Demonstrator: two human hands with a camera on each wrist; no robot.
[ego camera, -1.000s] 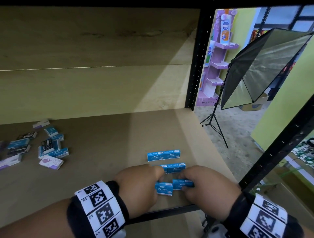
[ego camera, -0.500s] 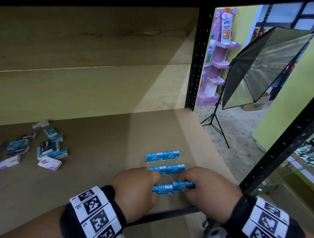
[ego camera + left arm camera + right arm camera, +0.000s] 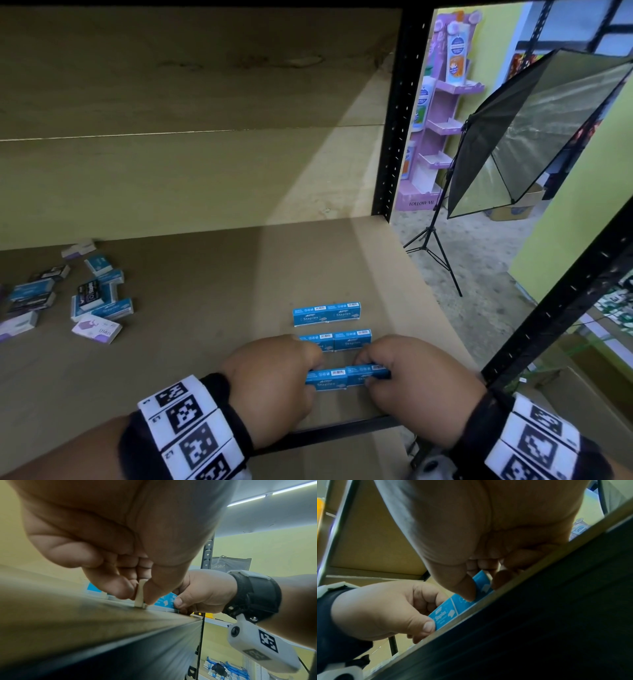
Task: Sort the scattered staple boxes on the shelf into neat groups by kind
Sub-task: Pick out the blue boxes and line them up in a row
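Note:
Three rows of blue staple boxes lie at the shelf's front right: a back pair (image 3: 327,313), a middle pair (image 3: 351,340) and a front pair. My left hand (image 3: 308,375) pinches the left front box (image 3: 325,379) by its end, thumb and fingers on either side (image 3: 139,595). My right hand (image 3: 364,375) pinches the right front box (image 3: 371,370), its thumb on the near face (image 3: 482,586). The two front boxes (image 3: 452,609) stand end to end, touching, close to the shelf's front edge. Mixed blue, black and purple-white boxes (image 3: 92,298) lie scattered at far left.
The brown shelf board (image 3: 205,308) has bare room between the pile and the rows. A black upright post (image 3: 394,137) marks the shelf's right end, and a black front rail (image 3: 342,430) runs below my hands. Beyond the post stand a light stand (image 3: 435,246) and a purple display rack (image 3: 438,130).
The left front box sat lower and out of line a second ago; both hands have brought it level, so the two front boxes now form one straight row.

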